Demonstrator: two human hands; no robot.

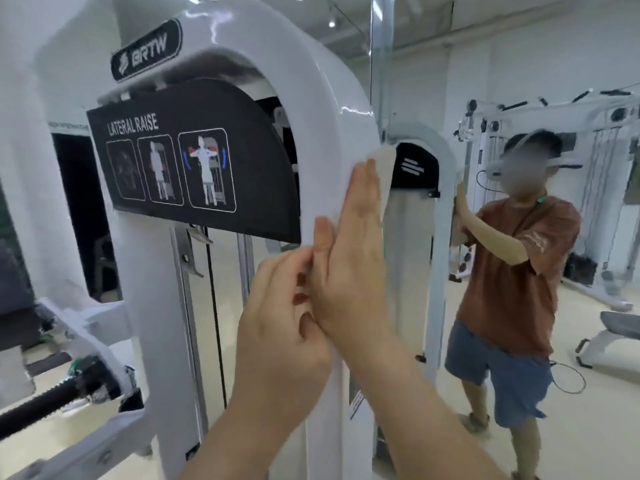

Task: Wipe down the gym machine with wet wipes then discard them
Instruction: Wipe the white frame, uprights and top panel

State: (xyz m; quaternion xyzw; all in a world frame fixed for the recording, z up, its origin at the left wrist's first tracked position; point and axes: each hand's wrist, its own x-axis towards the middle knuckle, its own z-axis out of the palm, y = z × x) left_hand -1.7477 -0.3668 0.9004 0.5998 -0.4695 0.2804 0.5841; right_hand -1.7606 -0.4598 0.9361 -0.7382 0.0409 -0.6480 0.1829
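At the near upright of the gym machine (pixel 325 133), the right hand (pixel 353 244) presses the wet wipe (pixel 382 168) flat, grip straight, fingers together. The left hand (pixel 280 323) curls at the wipe's lower edge; a pinch cannot be confirmed. Wiping step in hand. Next move, as judged: a steady stroke under even pressure.

White machine, black signs, a white wipe

The gym machine (pixel 311 98) is glossy white. Its placard (pixel 259 168) is black with white lettering and figures, plus blue and red arrows. The logo badge (pixel 147 51) at upper left is black with white letters. The wet wipe (pixel 382 181) is white. Reflected at right are a rust-brown shirt (pixel 512 271) and blue shorts (pixel 502 372).
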